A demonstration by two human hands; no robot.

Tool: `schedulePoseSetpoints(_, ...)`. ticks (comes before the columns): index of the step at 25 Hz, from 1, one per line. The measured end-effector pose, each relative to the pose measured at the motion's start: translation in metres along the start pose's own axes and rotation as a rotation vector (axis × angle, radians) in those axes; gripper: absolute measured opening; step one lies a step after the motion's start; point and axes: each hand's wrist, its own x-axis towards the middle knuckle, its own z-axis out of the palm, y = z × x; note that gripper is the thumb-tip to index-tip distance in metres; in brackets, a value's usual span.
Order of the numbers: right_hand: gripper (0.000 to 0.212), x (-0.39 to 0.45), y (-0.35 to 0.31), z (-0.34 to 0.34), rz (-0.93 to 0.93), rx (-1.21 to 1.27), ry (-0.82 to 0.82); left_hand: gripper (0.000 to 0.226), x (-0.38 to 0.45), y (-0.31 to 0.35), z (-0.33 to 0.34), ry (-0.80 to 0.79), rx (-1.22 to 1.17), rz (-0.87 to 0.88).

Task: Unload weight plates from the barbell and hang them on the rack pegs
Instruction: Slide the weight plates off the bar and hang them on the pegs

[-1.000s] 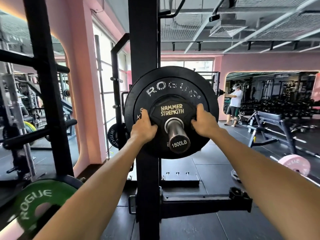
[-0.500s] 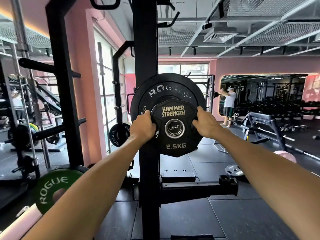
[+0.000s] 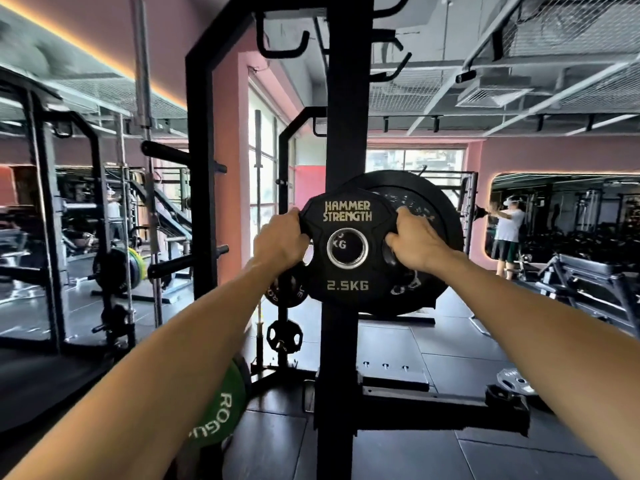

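Centre of frame: the 2.5 kg plate (image 3: 347, 249) is showing a matt black rubbery face with a polished metal ring at its bore. Behind it, the larger plate (image 3: 440, 244) is looking dull black. The upright (image 3: 341, 133) is showing matt black painted metal; the floor (image 3: 450, 344) is appearing dark and smooth.

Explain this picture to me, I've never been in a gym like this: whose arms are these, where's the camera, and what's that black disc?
The camera sits on a person's head, so the two bare arms reaching forward are theirs. Both hands, left hand and right hand, grip a small black weight plate marked 2.5 KG by its side cut-outs. Its centre hole shows no bar through it. Behind it sits a bigger black plate, beside the black rack post. A green plate sits low on the left. The figure on the right appears to be a mirror reflection.
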Motion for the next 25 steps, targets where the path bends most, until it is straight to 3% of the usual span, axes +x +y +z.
schedulePoseSetpoints(7, 0.014, 0.003, -0.126, 0.061, 0.005, 0.051, 0.012, 0.028, -0.003, -0.124, -0.075, 0.005, 0.045, 0.034)
schedulePoseSetpoints(9, 0.015, 0.012, -0.187, 0.093, -0.005, 0.079, 0.012, 0.026, 0.003, -0.187, -0.108, 0.014, 0.062, 0.066)
schedulePoseSetpoints(13, 0.023, 0.022, -0.227, 0.112, 0.007, 0.062, 0.011, 0.025, 0.011, -0.228, -0.130, 0.014, 0.076, 0.115)
schedulePoseSetpoints(18, 0.013, 0.055, -0.285, 0.153, -0.049, 0.057, 0.023, 0.020, 0.041, -0.303, -0.144, 0.028, 0.095, 0.102)
schedulePoseSetpoints(25, 0.016, 0.120, -0.345, 0.215, -0.101, 0.098, 0.038, 0.022, 0.099, -0.396, -0.150, 0.066, 0.137, 0.080)
